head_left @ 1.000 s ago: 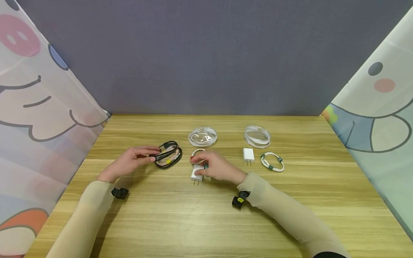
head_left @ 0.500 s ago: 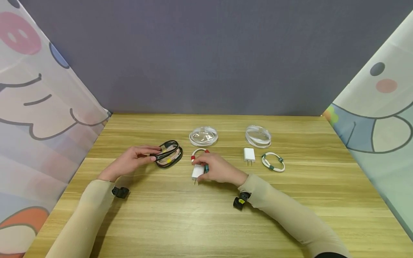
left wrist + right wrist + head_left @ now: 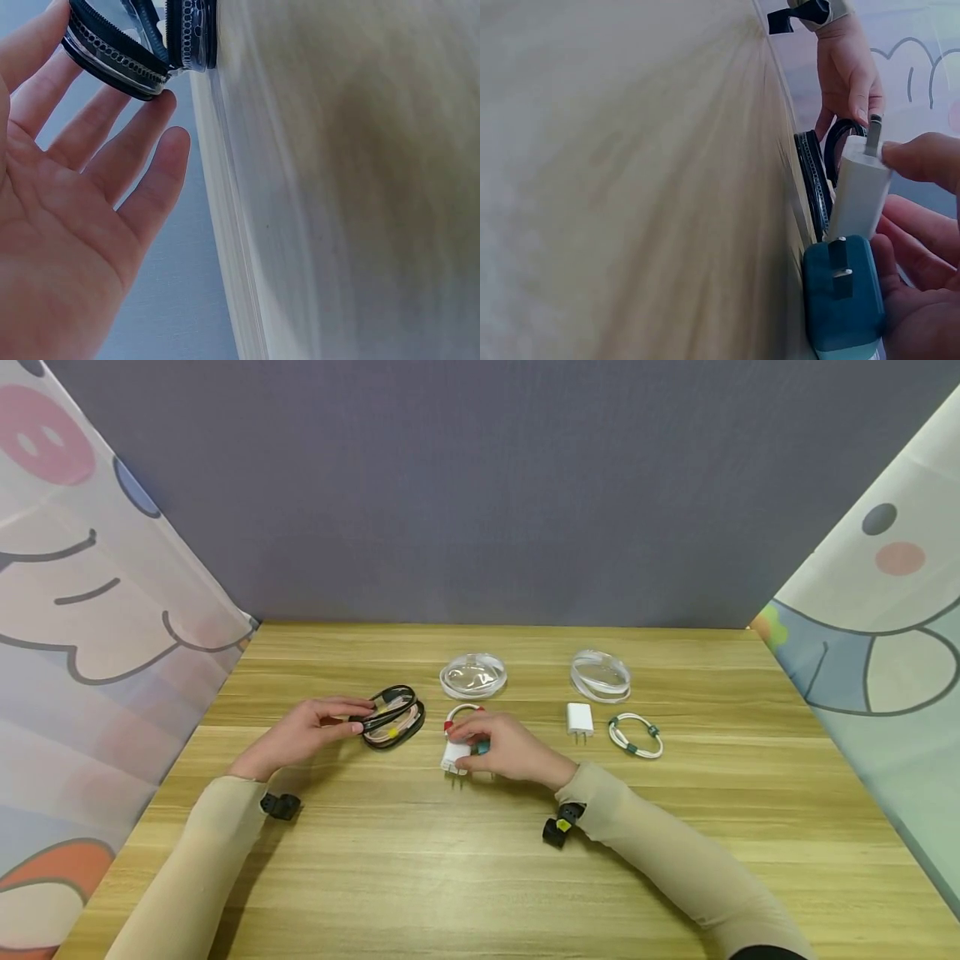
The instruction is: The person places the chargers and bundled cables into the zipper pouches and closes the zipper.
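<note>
At the middle of the wooden table (image 3: 480, 860), the right hand (image 3: 502, 750) has its fingers curled round a white charger plug (image 3: 453, 757), pinching it with the prongs pointing back toward the person; the right wrist view shows a teal plug (image 3: 844, 300) lying against the same palm just under the white one, so both sit in one grasp; behind the knuckles lies a coiled white cable with red ties (image 3: 459, 716), partly hidden. The left hand (image 3: 303, 735) rests with straight fingers against the open black zip pouch (image 3: 390, 718), its fingertips (image 3: 161, 105) touching the zipper rim and steadying it rather than clenching anything.

To handle this well, I judge the grip on the white plug wants to stay on its flat sides, clear of the prongs; the teal plug looks loosely trapped and could slip out if the fingers shift, so the palm should stay cupped; the left fingers should hold the pouch mouth down and open, since its lid stands tilted and light.

Further right, apart from both hands, lie a second white plug (image 3: 578, 720), a white cable with green ties (image 3: 634, 736), and two clear round cases (image 3: 473, 677).
</note>
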`<action>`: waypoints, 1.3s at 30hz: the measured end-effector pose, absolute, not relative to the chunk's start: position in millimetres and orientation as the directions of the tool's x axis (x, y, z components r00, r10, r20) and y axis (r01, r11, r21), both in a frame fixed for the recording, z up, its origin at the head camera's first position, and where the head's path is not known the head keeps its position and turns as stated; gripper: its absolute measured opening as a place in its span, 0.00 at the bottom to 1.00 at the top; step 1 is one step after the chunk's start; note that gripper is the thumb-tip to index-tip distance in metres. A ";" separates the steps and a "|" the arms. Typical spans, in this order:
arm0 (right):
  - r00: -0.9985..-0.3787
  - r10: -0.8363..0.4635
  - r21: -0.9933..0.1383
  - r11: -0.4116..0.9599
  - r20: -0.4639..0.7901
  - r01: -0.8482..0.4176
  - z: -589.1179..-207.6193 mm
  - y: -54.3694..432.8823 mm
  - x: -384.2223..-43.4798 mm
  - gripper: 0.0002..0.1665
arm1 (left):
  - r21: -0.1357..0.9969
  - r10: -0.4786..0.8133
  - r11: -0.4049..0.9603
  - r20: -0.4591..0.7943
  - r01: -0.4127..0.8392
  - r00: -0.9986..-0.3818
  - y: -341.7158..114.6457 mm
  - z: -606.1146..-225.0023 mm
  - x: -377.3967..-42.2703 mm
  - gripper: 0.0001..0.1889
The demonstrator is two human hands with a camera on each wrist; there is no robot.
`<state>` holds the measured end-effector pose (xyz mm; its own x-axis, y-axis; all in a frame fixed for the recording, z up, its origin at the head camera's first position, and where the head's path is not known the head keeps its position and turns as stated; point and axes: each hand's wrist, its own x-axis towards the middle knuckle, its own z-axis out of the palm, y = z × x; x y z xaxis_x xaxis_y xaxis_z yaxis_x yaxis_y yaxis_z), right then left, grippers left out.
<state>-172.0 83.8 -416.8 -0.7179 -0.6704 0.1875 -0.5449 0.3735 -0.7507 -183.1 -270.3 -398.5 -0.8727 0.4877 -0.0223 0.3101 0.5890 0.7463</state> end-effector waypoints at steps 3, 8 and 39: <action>-0.716 -0.666 -0.753 0.357 0.210 -0.553 -417.0 84.0 -172.3 0.19 | 0.744 0.489 0.584 -0.003 0.325 -0.872 -270.3 -400.0 -184.0 0.17; -0.722 -0.653 -0.795 0.301 0.230 -0.526 -415.1 83.4 -172.2 0.20 | 0.741 0.490 0.583 0.006 0.333 -0.872 -270.4 -400.7 -184.1 0.17; -0.870 -0.431 -0.810 0.405 0.240 -0.424 -409.3 18.4 -177.5 0.14 | 0.749 0.462 0.578 0.029 0.325 -0.887 -266.3 -401.8 -182.8 0.17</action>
<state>-177.5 18.4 -409.3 -0.8702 -0.4306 0.2396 -0.4236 0.4055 -0.8100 -182.8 -266.3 -401.8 -0.8866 0.4617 0.0286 0.3251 0.5780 0.7485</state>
